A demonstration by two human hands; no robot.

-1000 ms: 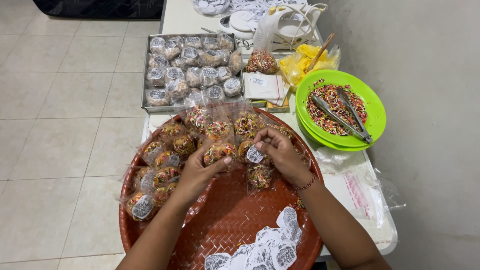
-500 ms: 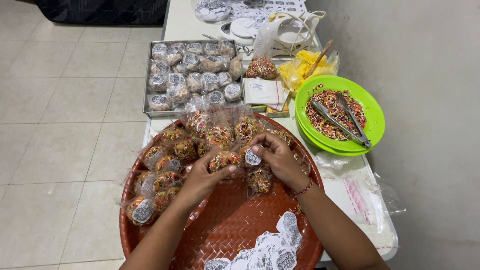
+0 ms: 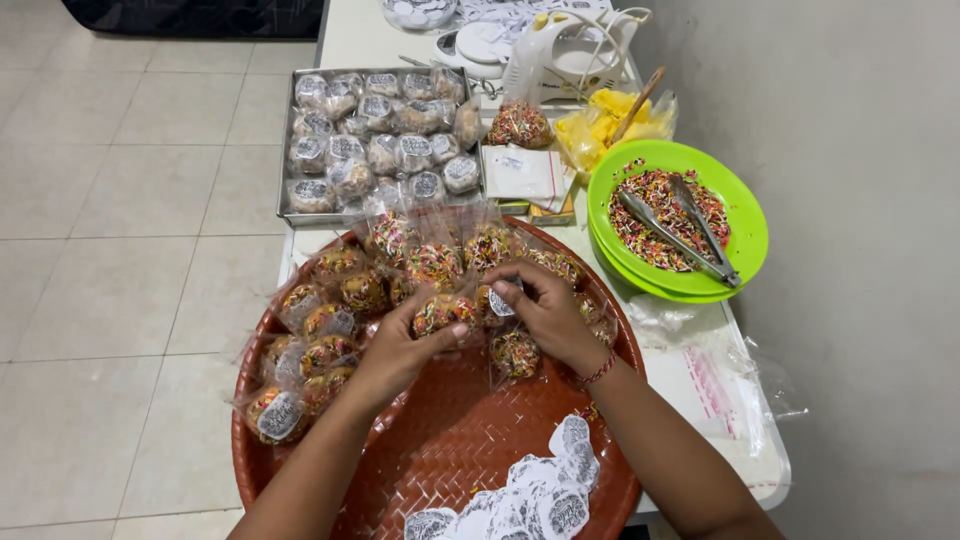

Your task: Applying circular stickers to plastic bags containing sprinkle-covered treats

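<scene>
Both my hands meet on one wrapped sprinkle ball over the woven red tray.

From my head camera, my left hand curls its fingers and thumb around a wrapped sprinkle ball, gripping it from the left side. My right hand closes over the ball's right end, its fingertips pinching a round white sticker against the wrapper. The ball sits just above the middle of the red tray, among other wrapped balls heaped along the tray's far and left rim. A pile of loose stickers lies at the tray's near edge. Beyond the tray stands a metal pan of wrapped balls, and to the right a green bowl of sprinkles holds tongs.
</scene>
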